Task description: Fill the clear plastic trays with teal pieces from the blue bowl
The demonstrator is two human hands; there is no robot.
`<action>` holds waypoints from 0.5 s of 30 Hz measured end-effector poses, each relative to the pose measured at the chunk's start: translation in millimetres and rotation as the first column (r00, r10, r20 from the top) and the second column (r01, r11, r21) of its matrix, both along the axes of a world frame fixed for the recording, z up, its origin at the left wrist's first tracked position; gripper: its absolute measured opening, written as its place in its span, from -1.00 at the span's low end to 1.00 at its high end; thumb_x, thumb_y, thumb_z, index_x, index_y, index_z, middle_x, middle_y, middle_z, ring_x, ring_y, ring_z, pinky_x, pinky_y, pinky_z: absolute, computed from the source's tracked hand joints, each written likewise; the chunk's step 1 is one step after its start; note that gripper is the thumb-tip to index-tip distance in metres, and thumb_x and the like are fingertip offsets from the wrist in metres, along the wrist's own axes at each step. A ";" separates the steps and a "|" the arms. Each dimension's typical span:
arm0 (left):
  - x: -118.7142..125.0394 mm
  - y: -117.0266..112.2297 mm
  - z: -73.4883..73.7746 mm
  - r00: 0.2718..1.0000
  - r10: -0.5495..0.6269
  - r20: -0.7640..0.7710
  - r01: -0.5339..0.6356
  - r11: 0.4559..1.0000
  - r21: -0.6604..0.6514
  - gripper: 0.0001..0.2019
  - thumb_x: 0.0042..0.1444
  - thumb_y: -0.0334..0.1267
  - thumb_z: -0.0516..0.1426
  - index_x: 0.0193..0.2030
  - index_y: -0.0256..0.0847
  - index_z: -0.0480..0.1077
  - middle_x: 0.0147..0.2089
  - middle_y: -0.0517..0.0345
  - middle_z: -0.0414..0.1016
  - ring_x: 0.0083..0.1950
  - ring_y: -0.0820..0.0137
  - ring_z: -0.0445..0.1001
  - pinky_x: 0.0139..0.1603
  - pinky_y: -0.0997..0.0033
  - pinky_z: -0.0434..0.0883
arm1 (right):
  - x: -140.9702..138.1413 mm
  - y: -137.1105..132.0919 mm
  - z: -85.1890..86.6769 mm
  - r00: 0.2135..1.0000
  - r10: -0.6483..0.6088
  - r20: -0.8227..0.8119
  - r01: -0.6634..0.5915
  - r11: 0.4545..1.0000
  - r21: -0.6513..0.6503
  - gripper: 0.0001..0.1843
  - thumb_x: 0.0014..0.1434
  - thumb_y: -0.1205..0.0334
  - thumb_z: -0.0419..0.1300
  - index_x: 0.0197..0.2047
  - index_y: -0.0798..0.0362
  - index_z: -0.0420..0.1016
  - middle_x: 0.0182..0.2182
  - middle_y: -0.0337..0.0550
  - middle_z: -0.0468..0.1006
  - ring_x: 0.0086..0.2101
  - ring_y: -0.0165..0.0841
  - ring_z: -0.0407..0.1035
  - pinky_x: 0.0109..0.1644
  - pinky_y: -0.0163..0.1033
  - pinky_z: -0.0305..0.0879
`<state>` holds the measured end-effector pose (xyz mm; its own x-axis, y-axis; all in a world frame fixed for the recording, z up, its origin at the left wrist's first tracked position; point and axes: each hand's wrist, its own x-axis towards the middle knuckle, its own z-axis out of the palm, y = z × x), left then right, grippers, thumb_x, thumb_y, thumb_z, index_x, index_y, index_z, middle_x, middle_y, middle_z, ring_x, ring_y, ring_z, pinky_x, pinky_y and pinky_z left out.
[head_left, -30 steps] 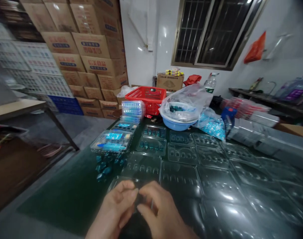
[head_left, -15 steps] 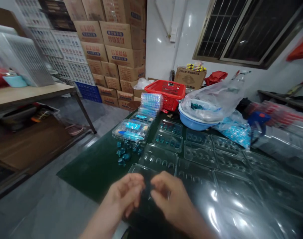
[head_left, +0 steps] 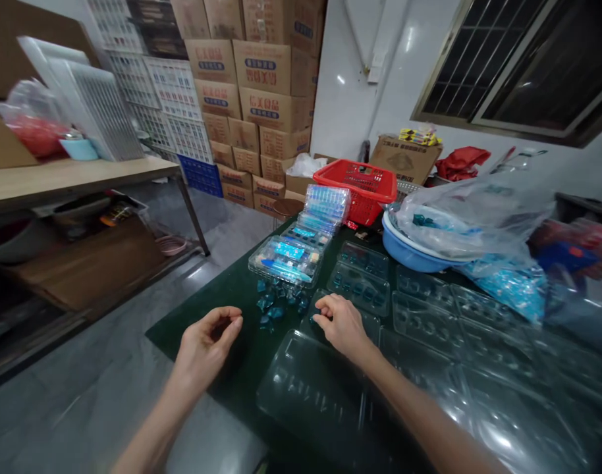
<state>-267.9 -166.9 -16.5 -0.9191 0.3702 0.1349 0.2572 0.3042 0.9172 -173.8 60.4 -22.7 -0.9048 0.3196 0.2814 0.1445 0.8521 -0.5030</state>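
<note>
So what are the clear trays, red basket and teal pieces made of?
Clear trays: probably thin, glossy plastic; the green tabletop shows through. Red basket: likely moulded plastic, glossy, with even colour and openwork walls. Teal pieces: shiny, with glints; foil or plastic, I can't tell.

On flat green desk (head_left: 245, 365): small teal pieces (head_left: 266, 301) before rectangular clear plastic box (head_left: 286, 260), left of shallow clear plastic trays (head_left: 427, 322). Behind trays: round blue plastic basin (head_left: 414, 255), right of red plastic basket (head_left: 365, 205).

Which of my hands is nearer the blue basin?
Right. Your right hand is over a clear tray, short of the blue basin and to its left; your left hand is farther left, near the edge of the green table.
</note>
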 end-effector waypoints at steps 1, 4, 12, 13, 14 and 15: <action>-3.0 1.1 -1.4 0.999 -0.026 -0.043 0.024 0.999 -0.046 -0.75 -0.01 -0.13 0.04 -0.25 -0.26 0.31 -0.35 0.09 0.39 -0.35 0.38 0.36 -0.36 0.44 0.30 | -0.3 -0.2 0.2 1.000 0.011 0.014 -0.012 1.000 0.021 -0.89 -0.03 0.34 0.15 -0.36 0.01 0.37 -0.43 -0.24 0.40 -0.35 -0.37 0.25 -0.28 -0.30 0.07; -9.2 6.9 -1.1 0.980 -0.117 -0.160 0.086 0.978 -0.189 -0.75 0.03 -0.16 0.00 -0.21 -0.24 0.33 -0.31 0.08 0.40 -0.36 0.38 0.36 -0.37 0.42 0.30 | -1.1 -1.0 0.7 0.998 0.026 0.052 -0.030 0.996 0.079 -0.90 -0.03 0.38 0.14 -0.39 0.03 0.39 -0.39 -0.21 0.40 -0.33 -0.35 0.24 -0.25 -0.26 0.02; -7.5 28.8 6.1 0.904 -0.329 -0.272 0.206 0.895 -0.397 -0.81 -0.07 -0.29 0.08 -0.26 -0.10 0.42 -0.28 0.12 0.38 -0.29 0.33 0.35 -0.30 0.38 0.26 | 4.1 -3.9 8.7 0.994 0.070 0.087 -0.083 0.984 0.159 -0.82 0.00 0.39 0.11 -0.27 0.06 0.42 -0.35 -0.11 0.42 -0.28 -0.29 0.24 -0.20 -0.21 0.02; -6.2 29.6 5.9 0.903 -0.330 -0.276 0.203 0.893 -0.402 -0.83 -0.06 -0.29 0.08 -0.28 -0.11 0.42 -0.31 0.12 0.38 -0.31 0.33 0.35 -0.32 0.39 0.26 | 6.6 -4.7 11.1 0.994 0.070 0.084 -0.082 0.984 0.161 -0.76 0.00 0.38 0.12 -0.20 0.05 0.40 -0.33 -0.11 0.43 -0.27 -0.28 0.24 -0.20 -0.20 0.02; -4.9 29.6 5.8 0.903 -0.325 -0.280 0.197 0.894 -0.403 -0.84 -0.05 -0.28 0.07 -0.29 -0.12 0.41 -0.33 0.13 0.37 -0.35 0.35 0.34 -0.35 0.39 0.26 | 9.3 -6.1 13.8 0.995 0.064 0.074 -0.075 0.984 0.159 -0.70 0.01 0.37 0.11 -0.13 0.05 0.35 -0.30 -0.11 0.42 -0.26 -0.27 0.25 -0.19 -0.19 0.03; -3.5 29.1 5.7 0.905 -0.316 -0.285 0.188 0.897 -0.400 -0.84 -0.03 -0.27 0.06 -0.29 -0.14 0.39 -0.34 0.13 0.37 -0.38 0.37 0.34 -0.36 0.40 0.26 | 12.2 -8.3 16.5 0.997 0.056 0.054 -0.063 0.986 0.151 -0.66 0.03 0.36 0.10 -0.07 0.05 0.31 -0.28 -0.10 0.42 -0.25 -0.27 0.25 -0.19 -0.19 0.03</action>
